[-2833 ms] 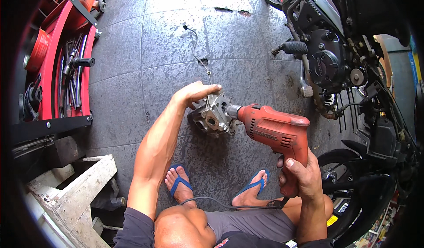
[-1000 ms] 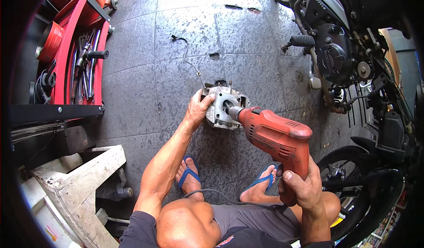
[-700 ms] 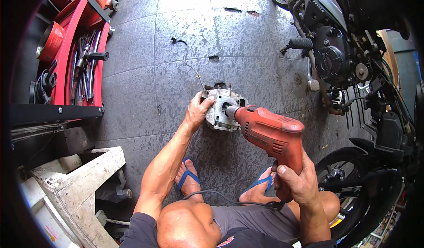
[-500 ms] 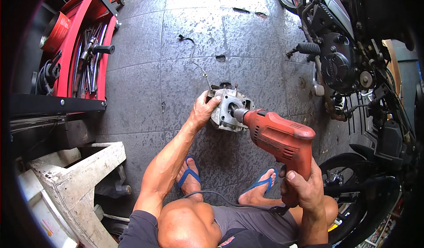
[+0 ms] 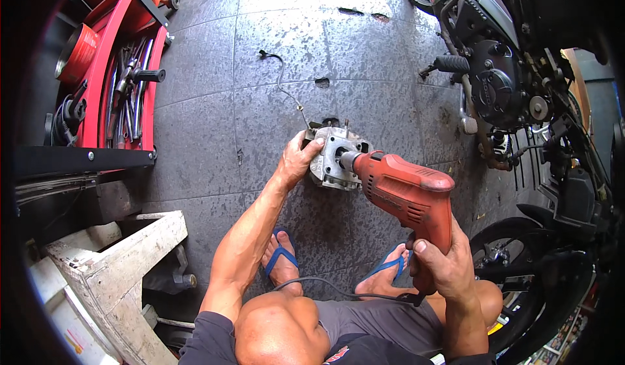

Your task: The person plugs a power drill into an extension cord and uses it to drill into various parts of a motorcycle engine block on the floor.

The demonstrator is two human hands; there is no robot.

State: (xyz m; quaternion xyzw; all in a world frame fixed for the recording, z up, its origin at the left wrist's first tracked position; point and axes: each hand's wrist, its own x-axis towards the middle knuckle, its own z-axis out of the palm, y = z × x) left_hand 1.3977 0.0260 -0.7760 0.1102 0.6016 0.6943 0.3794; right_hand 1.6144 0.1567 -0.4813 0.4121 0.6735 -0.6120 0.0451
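Observation:
My right hand (image 5: 445, 261) is wrapped round the handle of a red power drill (image 5: 410, 189). The drill's grey chuck (image 5: 349, 161) points left into the round opening of a grey metal engine cylinder head (image 5: 333, 171); whatever sits in the chuck is mostly hidden inside. My left hand (image 5: 297, 160) grips the left side of the cylinder head, thumb on top and fingers out of sight behind it. A thin wire (image 5: 283, 82) with a black connector runs from the cylinder head across the floor. The drill's cord (image 5: 338, 291) passes over my lap and foot.
A partly stripped motorcycle (image 5: 498, 85) stands along the right, its wheel (image 5: 501, 254) near my right arm. At left is a red tool tray (image 5: 107, 85) holding several metal tools (image 5: 133, 92). A worn white wooden stand (image 5: 130, 254) is below it. Dark tiles (image 5: 195, 124) cover the floor.
The drill has shifted slightly left, its chuck closer into the cylinder head's opening. My right hand moved with it. My left hand keeps its grip on the cylinder head.

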